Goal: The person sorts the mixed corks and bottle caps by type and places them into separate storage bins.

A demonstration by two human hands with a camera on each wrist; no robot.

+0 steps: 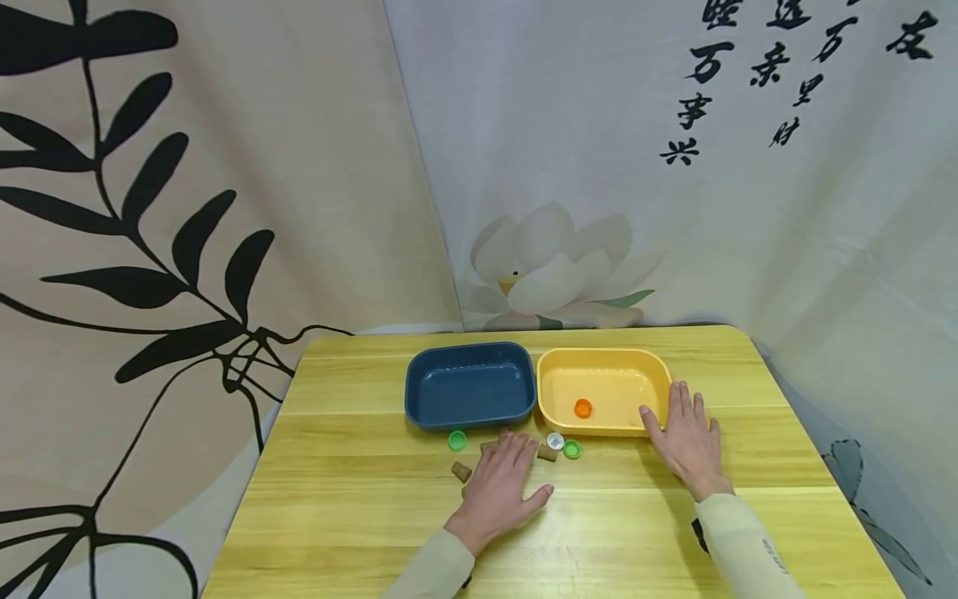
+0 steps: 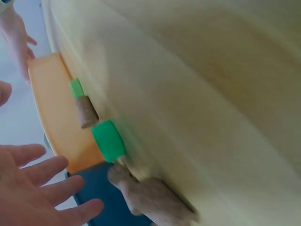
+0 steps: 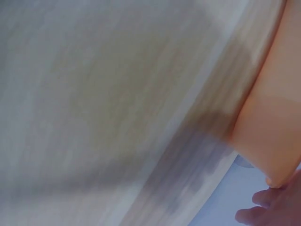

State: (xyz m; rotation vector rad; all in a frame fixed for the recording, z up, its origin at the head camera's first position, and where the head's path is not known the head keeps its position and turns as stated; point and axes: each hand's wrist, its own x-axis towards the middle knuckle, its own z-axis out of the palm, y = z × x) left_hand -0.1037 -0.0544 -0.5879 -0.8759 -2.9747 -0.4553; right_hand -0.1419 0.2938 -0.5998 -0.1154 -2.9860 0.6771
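Note:
In the head view my left hand point(image 1: 497, 491) hovers palm down with fingers spread above several corks and bottle caps, holding nothing. A cork point(image 1: 461, 472) lies left of it; another cork point(image 1: 547, 453) lies to its right, beside a white cap point(image 1: 555, 441) and a green cap point(image 1: 572, 449). More corks are partly hidden beneath the fingers; the left wrist view shows a green cap point(image 2: 108, 141) and corks point(image 2: 160, 200) there. At the right end of the yellow tray point(image 1: 614, 387), my right hand point(image 1: 688, 441) has its straight fingers at the rim. An orange cap point(image 1: 583, 408) lies inside that tray.
A dark blue tray point(image 1: 471, 387) stands left of the yellow one, side by side. Another green cap point(image 1: 457, 440) lies before it. Both trays stand towards the far edge of the wooden table point(image 1: 599, 532), with a printed cloth point(image 1: 554, 166) hanging behind.

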